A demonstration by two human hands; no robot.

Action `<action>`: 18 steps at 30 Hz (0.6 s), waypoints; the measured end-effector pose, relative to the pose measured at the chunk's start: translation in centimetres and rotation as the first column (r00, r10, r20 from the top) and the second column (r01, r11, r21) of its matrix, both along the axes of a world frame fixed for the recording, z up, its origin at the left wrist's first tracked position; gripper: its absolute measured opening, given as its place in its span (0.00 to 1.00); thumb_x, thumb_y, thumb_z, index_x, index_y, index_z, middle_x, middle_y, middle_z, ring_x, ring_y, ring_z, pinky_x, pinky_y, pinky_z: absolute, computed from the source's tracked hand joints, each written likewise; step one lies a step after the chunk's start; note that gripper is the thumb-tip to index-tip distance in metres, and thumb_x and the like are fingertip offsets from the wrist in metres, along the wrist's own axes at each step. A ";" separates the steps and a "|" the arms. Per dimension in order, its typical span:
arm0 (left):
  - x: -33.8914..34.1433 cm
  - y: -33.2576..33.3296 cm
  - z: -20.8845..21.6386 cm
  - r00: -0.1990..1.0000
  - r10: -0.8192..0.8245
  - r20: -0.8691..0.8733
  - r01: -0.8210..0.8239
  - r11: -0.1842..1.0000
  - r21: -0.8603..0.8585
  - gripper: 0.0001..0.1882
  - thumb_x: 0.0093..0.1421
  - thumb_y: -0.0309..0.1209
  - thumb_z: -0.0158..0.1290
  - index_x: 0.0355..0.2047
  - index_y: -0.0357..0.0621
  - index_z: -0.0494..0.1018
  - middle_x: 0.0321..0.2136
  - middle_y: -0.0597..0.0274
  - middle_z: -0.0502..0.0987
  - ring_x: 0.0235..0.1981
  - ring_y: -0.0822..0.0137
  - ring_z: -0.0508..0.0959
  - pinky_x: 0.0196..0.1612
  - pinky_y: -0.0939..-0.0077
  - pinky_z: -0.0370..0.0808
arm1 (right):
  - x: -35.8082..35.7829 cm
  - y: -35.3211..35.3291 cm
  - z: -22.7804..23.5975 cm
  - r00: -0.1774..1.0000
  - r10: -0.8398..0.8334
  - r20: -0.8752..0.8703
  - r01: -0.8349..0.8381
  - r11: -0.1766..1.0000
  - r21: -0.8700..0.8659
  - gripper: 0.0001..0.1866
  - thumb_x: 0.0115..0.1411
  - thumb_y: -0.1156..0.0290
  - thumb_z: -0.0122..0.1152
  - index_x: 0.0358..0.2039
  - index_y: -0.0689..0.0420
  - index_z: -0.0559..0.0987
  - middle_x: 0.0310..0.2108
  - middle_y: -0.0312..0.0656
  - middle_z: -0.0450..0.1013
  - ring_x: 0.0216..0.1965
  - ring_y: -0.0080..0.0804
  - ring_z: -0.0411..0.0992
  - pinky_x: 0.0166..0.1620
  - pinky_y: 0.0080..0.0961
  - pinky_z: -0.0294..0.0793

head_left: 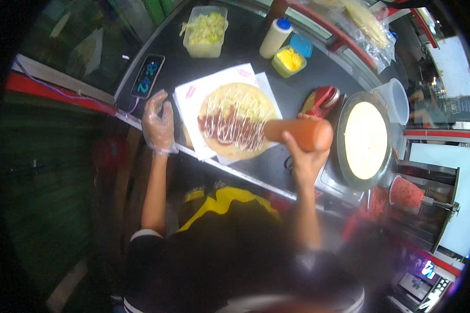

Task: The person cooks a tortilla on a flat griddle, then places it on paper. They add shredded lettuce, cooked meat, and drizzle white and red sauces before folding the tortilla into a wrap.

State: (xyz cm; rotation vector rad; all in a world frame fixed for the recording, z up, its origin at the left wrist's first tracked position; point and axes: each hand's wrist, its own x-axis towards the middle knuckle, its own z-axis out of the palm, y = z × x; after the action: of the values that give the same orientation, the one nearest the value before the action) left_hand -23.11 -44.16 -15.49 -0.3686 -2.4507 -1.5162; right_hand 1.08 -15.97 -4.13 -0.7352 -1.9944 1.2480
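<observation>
A round flatbread (250, 96) lies on white printed paper (189, 107). Shredded filling, reddish-brown strips and white zigzag sauce lines cover it. My right hand (307, 159), bare, is wrapped round an orange squeeze bottle (300, 134), tipped sideways with its nozzle end over the flatbread's right side. To the left of the paper, my left hand (159, 125) wears a clear plastic glove. Its fingers curve upward with a gap between thumb and fingers, and nothing is in them. Beyond it lies a phone (150, 75) with a lit screen and a cable.
A tub of shredded lettuce (206, 34), a blue-capped squeeze bottle (275, 39) and a small container of yellow filling (289, 61) stand at the back. At right, a pale round of batter (366, 140) covers a dark griddle (344, 151), near a red-and-white object (322, 101) and a clear bucket (395, 101).
</observation>
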 end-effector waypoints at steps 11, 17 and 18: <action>-1.1 0.1 -5.1 0.986 0.041 -0.163 -0.070 0.982 -0.175 0.08 0.69 0.23 0.64 0.48 0.43 0.85 0.49 0.53 0.90 0.51 0.47 0.89 0.56 0.55 0.84 | 1.6 1.7 1.3 0.980 -0.171 -0.104 0.165 0.984 -0.065 0.32 0.56 0.76 0.92 0.56 0.68 0.81 0.50 0.49 0.85 0.51 0.38 0.87 0.59 0.36 0.86; -1.3 0.0 -5.3 0.983 0.040 -0.182 -0.063 0.991 -0.122 0.08 0.69 0.24 0.64 0.47 0.44 0.85 0.48 0.54 0.90 0.50 0.47 0.89 0.55 0.55 0.84 | 1.5 2.9 3.5 0.984 -0.118 -0.132 0.121 0.992 0.016 0.31 0.55 0.73 0.92 0.55 0.65 0.81 0.49 0.47 0.84 0.49 0.39 0.84 0.59 0.36 0.84; -1.3 -0.1 -5.5 0.983 0.046 -0.175 -0.071 0.988 -0.135 0.08 0.69 0.24 0.64 0.47 0.44 0.85 0.48 0.54 0.90 0.50 0.47 0.89 0.55 0.55 0.84 | 1.3 3.0 3.7 0.982 -0.070 -0.174 0.074 0.997 0.019 0.31 0.56 0.73 0.92 0.54 0.64 0.80 0.48 0.47 0.83 0.49 0.39 0.84 0.59 0.36 0.84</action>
State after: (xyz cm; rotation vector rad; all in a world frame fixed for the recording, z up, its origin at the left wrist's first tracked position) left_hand -24.41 -44.22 -20.95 -0.4296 -2.4158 -1.2372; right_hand 2.41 -12.97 -0.44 -0.6574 -1.8236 1.1996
